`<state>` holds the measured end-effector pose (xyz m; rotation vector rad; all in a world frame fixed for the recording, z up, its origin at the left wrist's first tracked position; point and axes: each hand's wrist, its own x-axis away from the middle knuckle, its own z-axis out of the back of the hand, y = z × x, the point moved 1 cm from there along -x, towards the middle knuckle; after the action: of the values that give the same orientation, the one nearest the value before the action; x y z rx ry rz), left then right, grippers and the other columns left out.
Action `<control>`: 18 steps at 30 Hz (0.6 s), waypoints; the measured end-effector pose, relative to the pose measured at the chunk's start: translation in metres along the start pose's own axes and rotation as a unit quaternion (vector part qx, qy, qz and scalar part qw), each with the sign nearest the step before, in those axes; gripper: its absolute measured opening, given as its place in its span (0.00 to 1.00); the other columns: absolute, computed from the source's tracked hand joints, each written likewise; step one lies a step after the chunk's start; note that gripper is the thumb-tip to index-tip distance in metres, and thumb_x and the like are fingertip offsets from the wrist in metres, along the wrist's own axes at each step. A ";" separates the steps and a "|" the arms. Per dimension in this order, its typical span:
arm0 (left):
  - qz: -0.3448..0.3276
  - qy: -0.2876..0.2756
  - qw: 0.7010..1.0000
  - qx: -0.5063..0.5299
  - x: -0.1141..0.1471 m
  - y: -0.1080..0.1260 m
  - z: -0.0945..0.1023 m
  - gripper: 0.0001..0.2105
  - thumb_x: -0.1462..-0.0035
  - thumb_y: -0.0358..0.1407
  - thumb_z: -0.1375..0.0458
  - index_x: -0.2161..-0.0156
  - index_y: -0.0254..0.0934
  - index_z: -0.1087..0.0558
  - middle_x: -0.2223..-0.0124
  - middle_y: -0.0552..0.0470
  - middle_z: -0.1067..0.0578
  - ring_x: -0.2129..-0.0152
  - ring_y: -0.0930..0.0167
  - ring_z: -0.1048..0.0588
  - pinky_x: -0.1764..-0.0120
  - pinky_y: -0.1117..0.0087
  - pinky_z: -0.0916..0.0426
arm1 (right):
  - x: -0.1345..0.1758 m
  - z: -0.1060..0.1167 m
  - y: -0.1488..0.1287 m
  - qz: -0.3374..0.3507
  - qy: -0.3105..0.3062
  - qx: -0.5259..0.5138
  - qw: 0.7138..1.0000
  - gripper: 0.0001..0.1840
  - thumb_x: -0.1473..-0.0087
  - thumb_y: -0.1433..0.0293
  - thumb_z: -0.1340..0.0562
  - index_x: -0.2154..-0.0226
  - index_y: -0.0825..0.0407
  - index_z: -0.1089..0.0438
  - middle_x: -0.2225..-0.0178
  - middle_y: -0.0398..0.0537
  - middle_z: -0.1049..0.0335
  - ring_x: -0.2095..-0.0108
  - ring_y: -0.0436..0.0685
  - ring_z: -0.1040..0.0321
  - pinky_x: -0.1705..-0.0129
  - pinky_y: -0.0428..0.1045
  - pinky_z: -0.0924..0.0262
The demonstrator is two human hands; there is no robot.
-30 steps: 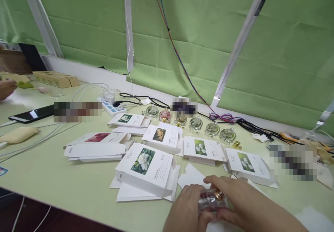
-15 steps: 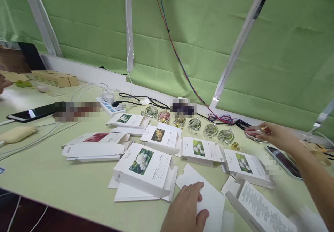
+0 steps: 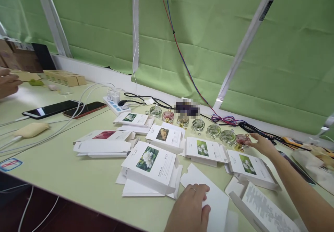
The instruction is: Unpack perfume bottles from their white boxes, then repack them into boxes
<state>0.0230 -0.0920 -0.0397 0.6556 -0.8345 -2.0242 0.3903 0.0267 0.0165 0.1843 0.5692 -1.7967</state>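
Observation:
My right hand has its fingers on a round glass bottle with red contents, at the right end of a row of similar bottles. Beside it in the row is a bottle with green contents. My left hand rests, fingers loosely apart, over a plain white piece of cardboard. Left of that hand lies an open white carton with a white flower picture. An open carton with grey print lies to its right.
More flower-picture cartons lie across the table. A power strip with cables, two phones and a yellow case sit at left. Another person's hand is at the far left. Small gold caps stand near the bottles.
My right hand has brought the red bottle down and left to the end of the row. My left hand stays on the white cardboard. The view has shifted slightly left.

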 end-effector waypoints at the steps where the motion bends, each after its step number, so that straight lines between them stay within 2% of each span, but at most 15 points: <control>1: -0.018 0.003 1.000 -0.013 0.000 0.000 0.000 0.18 0.55 0.22 0.50 0.57 0.37 0.32 0.62 0.49 0.27 0.64 0.65 0.31 0.61 0.65 0.36 | 0.008 0.007 -0.001 -0.004 -0.001 -0.001 1.000 0.23 0.62 0.57 0.40 0.68 0.58 0.30 0.60 0.65 0.28 0.62 0.71 0.31 0.64 0.58 0.39; 2: -0.038 0.006 0.999 -0.027 0.000 0.000 -0.001 0.16 0.54 0.22 0.50 0.59 0.37 0.32 0.62 0.49 0.27 0.64 0.65 0.31 0.61 0.65 0.35 | 0.021 0.015 -0.003 -0.008 -0.006 0.001 1.000 0.26 0.60 0.56 0.42 0.64 0.59 0.31 0.55 0.66 0.31 0.59 0.71 0.32 0.61 0.59 0.39; 4: -0.078 0.013 0.995 -0.054 0.000 0.000 -0.002 0.13 0.54 0.21 0.51 0.65 0.36 0.31 0.64 0.49 0.27 0.65 0.65 0.31 0.62 0.65 0.35 | 0.055 0.032 -0.008 -0.010 -0.023 -0.005 1.000 0.29 0.56 0.53 0.45 0.57 0.57 0.33 0.52 0.61 0.32 0.59 0.68 0.31 0.59 0.57 0.37; 7: -0.127 0.031 0.988 -0.087 0.001 0.002 -0.003 0.11 0.54 0.21 0.51 0.68 0.36 0.31 0.65 0.49 0.28 0.65 0.66 0.30 0.60 0.64 0.34 | 0.125 0.048 -0.018 -0.013 -0.108 -0.036 0.993 0.28 0.54 0.50 0.45 0.55 0.50 0.34 0.51 0.53 0.33 0.57 0.65 0.31 0.62 0.55 0.34; 10: -0.156 0.044 0.980 -0.116 0.003 0.005 -0.002 0.08 0.50 0.25 0.49 0.66 0.37 0.31 0.62 0.49 0.27 0.56 0.62 0.31 0.50 0.55 0.39 | 0.188 0.049 -0.028 0.033 -0.171 -0.010 0.985 0.32 0.55 0.52 0.41 0.49 0.49 0.38 0.48 0.53 0.36 0.51 0.67 0.36 0.53 0.57 0.38; 12: -0.159 0.029 0.978 -0.133 0.005 0.008 -0.001 0.07 0.48 0.30 0.47 0.63 0.39 0.30 0.58 0.48 0.27 0.51 0.59 0.34 0.47 0.50 0.43 | 0.215 0.045 -0.034 0.052 -0.202 -0.003 0.978 0.36 0.56 0.56 0.39 0.45 0.49 0.43 0.45 0.54 0.39 0.48 0.67 0.39 0.50 0.57 0.40; 15: -0.136 -0.009 0.979 -0.152 0.004 0.014 0.001 0.09 0.46 0.34 0.46 0.59 0.40 0.30 0.51 0.46 0.29 0.48 0.57 0.36 0.47 0.49 0.43 | 0.232 0.045 -0.044 0.048 -0.185 -0.012 0.982 0.38 0.54 0.60 0.40 0.42 0.48 0.49 0.43 0.53 0.44 0.47 0.66 0.42 0.48 0.57 0.43; 18: -0.107 -0.033 0.981 -0.160 0.002 0.020 0.002 0.10 0.44 0.35 0.47 0.57 0.40 0.29 0.49 0.46 0.30 0.47 0.57 0.37 0.47 0.48 0.44 | 0.239 0.055 -0.053 -0.026 -0.086 -0.057 0.994 0.37 0.52 0.57 0.42 0.42 0.48 0.50 0.43 0.55 0.46 0.46 0.68 0.43 0.49 0.60 0.43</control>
<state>0.0303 -0.1021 -0.0238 0.5141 -0.4716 -2.3208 0.2763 -0.1938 -0.0178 -0.0633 0.5545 -1.8035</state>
